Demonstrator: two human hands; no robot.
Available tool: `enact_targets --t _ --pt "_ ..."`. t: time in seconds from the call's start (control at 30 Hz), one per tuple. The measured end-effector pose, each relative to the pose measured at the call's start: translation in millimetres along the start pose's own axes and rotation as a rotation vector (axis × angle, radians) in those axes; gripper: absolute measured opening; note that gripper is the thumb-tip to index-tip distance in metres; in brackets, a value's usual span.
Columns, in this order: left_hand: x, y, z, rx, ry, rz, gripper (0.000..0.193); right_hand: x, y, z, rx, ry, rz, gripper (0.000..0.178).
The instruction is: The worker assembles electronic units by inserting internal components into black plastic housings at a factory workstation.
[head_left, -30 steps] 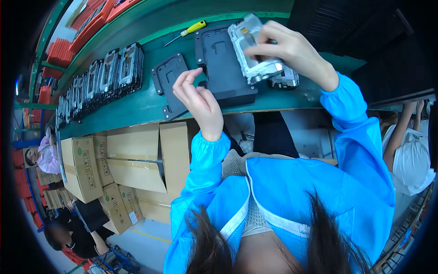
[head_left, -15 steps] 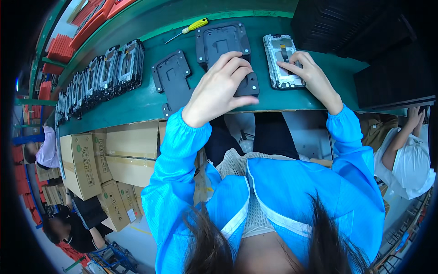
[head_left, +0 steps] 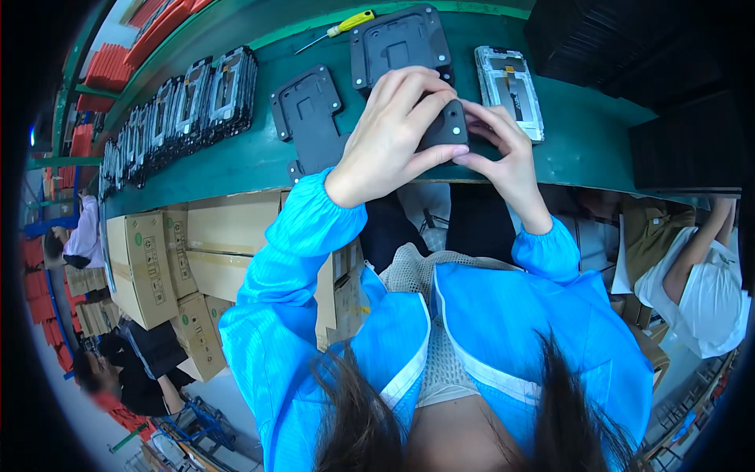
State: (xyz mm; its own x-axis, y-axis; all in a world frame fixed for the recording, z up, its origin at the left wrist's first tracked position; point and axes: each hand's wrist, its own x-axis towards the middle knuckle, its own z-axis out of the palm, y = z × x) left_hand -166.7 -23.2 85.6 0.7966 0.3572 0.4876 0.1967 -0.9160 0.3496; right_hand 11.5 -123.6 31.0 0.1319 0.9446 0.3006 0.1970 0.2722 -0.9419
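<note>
A black fixture block (head_left: 452, 130) with round silver studs lies before me on the green bench. My left hand (head_left: 393, 130) is closed over its near part, fingers on top and thumb along the front edge. From the other side my right hand (head_left: 507, 153) grips the block's right end, thumb tip close to the left thumb. Whatever lies under the fingers is hidden. Behind stands a larger black fixture (head_left: 397, 51) with a stepped recess. A flat black fixture plate (head_left: 307, 110) lies to the left. Phone mid-frames (head_left: 511, 90) with orange-tipped ribbon are stacked at the right.
A long row of phone frames (head_left: 189, 110) stands along the bench's left. A yellow-handled screwdriver (head_left: 350, 23) lies at the back. Black trays (head_left: 605, 47) are piled far right. Cardboard boxes (head_left: 141, 267) sit below the bench (head_left: 566, 149). Other people are at both sides.
My right hand has left the phone-frame stack and moved left to the black block. My left hand stays on the block, its thumb now against the front edge. The view has shifted slightly.
</note>
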Motion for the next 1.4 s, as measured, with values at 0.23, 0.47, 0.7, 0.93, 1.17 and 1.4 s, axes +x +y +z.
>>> enact_targets --t 0.23,0.47,0.7,0.93,1.17,1.4 --pt "-19.8 -9.9 -10.6 -0.549 0.648 -0.177 0.053 -1.9 -0.4 -0.6 -0.074 -0.027 0.03 0.064" --pt "-82.8 -19.6 -51.7 -0.482 0.974 -0.301 0.052 -6.1 -2.4 4.3 -0.075 -0.009 0.035 0.061" --pt "-105.3 -44.7 -44.0 0.067 0.449 -0.323 0.05 -8.3 1.3 3.5 -0.078 0.008 0.024 0.059" --pt "-102.0 -53.6 -18.4 0.024 0.175 -0.336 0.038 -7.3 -3.1 5.0 -0.088 0.001 0.032 0.052" --pt "-93.4 -41.2 -29.4 -0.169 0.263 -0.352 0.049 40.4 -11.7 -19.7 -0.229 -0.204 -0.248 0.034" --pt "-61.6 -9.4 21.8 -0.223 0.432 -0.4 0.089 111.2 -11.5 24.2 -0.616 -0.611 -0.666 0.024"
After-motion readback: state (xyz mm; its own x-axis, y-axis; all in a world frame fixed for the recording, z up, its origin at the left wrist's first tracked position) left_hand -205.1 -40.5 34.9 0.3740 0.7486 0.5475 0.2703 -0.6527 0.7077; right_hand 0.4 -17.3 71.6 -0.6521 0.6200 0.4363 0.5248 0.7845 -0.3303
